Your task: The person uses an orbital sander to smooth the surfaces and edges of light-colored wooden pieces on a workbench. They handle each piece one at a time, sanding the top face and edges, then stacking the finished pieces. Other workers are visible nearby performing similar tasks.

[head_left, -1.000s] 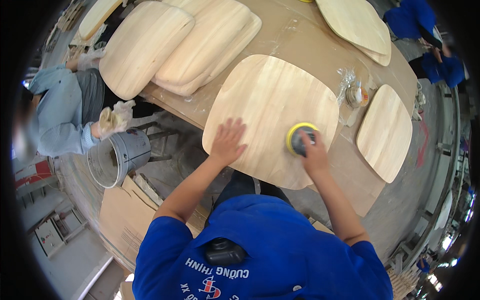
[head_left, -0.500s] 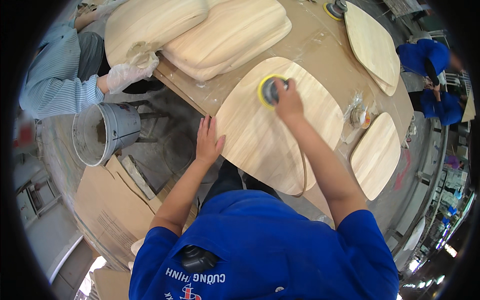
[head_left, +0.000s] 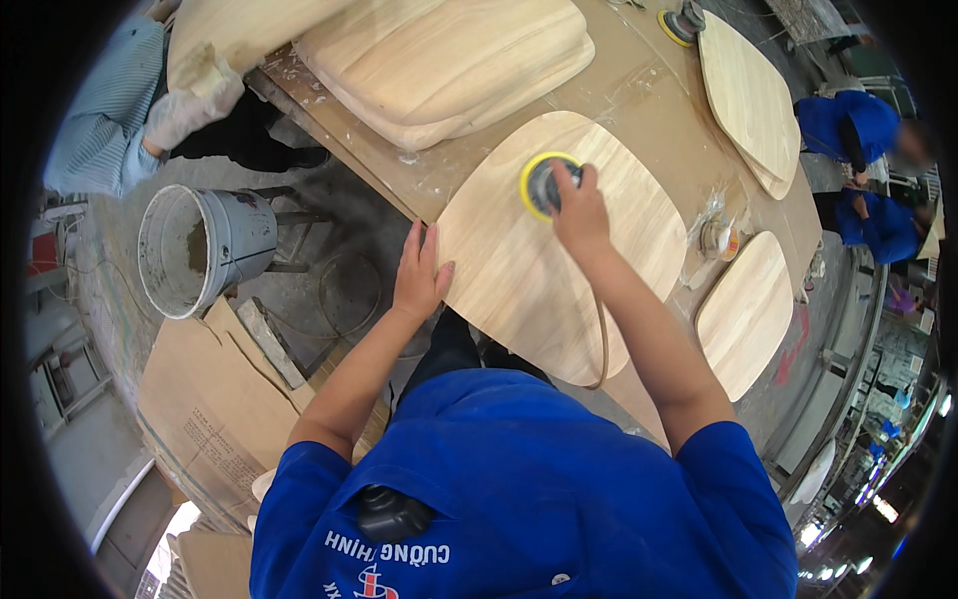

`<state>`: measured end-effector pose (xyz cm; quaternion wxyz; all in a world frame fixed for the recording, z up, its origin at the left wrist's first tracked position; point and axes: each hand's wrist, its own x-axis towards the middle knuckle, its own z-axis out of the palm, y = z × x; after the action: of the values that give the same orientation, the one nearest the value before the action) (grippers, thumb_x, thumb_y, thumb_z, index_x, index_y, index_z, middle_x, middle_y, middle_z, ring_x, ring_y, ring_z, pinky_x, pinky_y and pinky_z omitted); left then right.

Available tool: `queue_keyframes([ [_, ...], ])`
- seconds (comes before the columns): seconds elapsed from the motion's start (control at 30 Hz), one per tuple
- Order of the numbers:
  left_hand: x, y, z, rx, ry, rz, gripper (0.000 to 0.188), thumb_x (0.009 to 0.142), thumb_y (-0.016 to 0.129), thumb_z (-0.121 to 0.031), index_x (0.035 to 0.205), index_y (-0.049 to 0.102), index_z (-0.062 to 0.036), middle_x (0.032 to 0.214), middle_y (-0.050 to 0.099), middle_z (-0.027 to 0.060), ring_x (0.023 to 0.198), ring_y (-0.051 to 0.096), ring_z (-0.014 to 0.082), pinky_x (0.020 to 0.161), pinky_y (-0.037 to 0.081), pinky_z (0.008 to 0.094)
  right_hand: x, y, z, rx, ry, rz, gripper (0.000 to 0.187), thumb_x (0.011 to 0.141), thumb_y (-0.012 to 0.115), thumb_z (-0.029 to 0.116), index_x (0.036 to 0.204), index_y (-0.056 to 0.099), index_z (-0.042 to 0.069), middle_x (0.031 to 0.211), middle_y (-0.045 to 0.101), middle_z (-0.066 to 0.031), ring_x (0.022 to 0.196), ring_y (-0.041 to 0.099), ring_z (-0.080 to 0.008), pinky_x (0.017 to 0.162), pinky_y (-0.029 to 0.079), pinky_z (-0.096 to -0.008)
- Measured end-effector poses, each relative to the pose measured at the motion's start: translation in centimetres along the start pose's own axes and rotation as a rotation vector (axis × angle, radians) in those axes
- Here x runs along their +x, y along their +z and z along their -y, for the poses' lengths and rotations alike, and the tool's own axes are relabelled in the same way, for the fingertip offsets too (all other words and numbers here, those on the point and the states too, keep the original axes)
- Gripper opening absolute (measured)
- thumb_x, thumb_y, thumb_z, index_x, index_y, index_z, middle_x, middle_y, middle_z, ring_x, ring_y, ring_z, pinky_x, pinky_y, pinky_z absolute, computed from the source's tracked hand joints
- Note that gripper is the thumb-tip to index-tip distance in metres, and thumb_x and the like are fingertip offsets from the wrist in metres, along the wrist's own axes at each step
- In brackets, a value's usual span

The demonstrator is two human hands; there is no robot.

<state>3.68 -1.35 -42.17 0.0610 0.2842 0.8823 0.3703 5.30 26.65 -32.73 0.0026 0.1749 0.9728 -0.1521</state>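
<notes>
A pale, rounded wooden panel [head_left: 519, 290] lies on the brown-covered table in front of me. My right hand [head_left: 579, 210] grips a round orbital sander [head_left: 540, 188] with a yellow-rimmed pad, set flat on the panel's upper part. A thin brown hose [head_left: 601, 339] runs down beside my right forearm and over the panel's near edge. Against the panel's left edge rests my left hand [head_left: 420, 272], its fingers stretched out and the thumb apart.
Stacked panels [head_left: 444, 60] lie at the far left; a co-worker's gloved hand [head_left: 195, 105] holds another panel [head_left: 235, 35] beside them. More panels [head_left: 748, 314] and a second sander [head_left: 682, 22] are on the right. A white bucket [head_left: 207, 250] and cardboard [head_left: 215, 399] stand left.
The sander and my right hand have shifted slightly to the right. My left hand stays at the panel's edge. The co-worker's panel has moved left, away from the stack.
</notes>
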Motion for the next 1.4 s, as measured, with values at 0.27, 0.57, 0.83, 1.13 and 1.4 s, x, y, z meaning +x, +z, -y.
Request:
queue_keyframes([
  [0.27, -0.2, -0.2, -0.5, -0.027, -0.027, -0.012, 0.069, 0.085, 0.062, -0.024, 0.143, 0.032, -0.0015, 0.147, 0.024, 0.0297, 0.128, 0.037, 0.0459, 0.105, 0.036, 0.0451, -1.4, -0.3, -0.1, -0.026, 0.045, -0.014, 0.066, 0.074, 0.072, 0.006, 0.132, 0.046, 0.021, 0.125, 0.041, -0.0244, 0.095, 0.059, -0.0443, 0.081, 0.051, -0.0469],
  [0.57, 0.9, -2.5, 0.9, -1.057, -0.735, -0.048, 0.035, 0.101, 0.043, -0.024, 0.125, 0.056, -0.0030, 0.128, 0.057, 0.0108, 0.109, 0.059, 0.0282, 0.090, 0.047, 0.0354, -10.8, 2.3, 6.8, 0.121, -0.281, 0.278, 0.053, 0.080, 0.055, 0.004, 0.128, 0.053, 0.025, 0.128, 0.043, -0.0240, 0.091, 0.057, -0.0418, 0.081, 0.051, -0.0456],
  [0.83, 0.7, -5.8, 3.5, -1.353, -0.925, 0.144, 0.062, 0.101, 0.032, -0.049, 0.120, 0.054, 0.0047, 0.110, 0.062, 0.0153, 0.102, 0.061, 0.0250, 0.091, 0.049, 0.0374, -9.8, 3.1, 10.6, 0.109, -0.450, 0.283, 0.047, 0.084, 0.053, 0.009, 0.128, 0.052, 0.027, 0.126, 0.045, -0.0210, 0.087, 0.059, -0.0428, 0.072, 0.054, -0.0438],
  [1.13, 0.3, -2.2, 2.2, -0.861, -0.757, 0.264, 0.032, 0.094, 0.059, -0.020, 0.117, 0.057, 0.0022, 0.099, 0.066, 0.0072, 0.086, 0.063, 0.0142, 0.074, 0.051, 0.0280, 2.3, 0.9, 6.9, 0.113, -0.123, 0.191, 0.055, 0.081, 0.059, 0.008, 0.132, 0.048, 0.026, 0.123, 0.043, -0.0183, 0.091, 0.060, -0.0395, 0.079, 0.053, -0.0438],
  [1.4, 1.1, -1.5, 3.4, -0.648, -0.690, 0.401, 0.032, 0.090, 0.064, -0.014, 0.116, 0.055, 0.0037, 0.096, 0.067, 0.0090, 0.079, 0.065, 0.0142, 0.066, 0.053, 0.0272, 8.8, -3.1, -1.8, 0.129, 0.182, 0.096, 0.060, 0.079, 0.066, 0.009, 0.134, 0.045, 0.026, 0.128, 0.042, -0.0179, 0.102, 0.059, -0.0382, 0.085, 0.052, -0.0434],
])
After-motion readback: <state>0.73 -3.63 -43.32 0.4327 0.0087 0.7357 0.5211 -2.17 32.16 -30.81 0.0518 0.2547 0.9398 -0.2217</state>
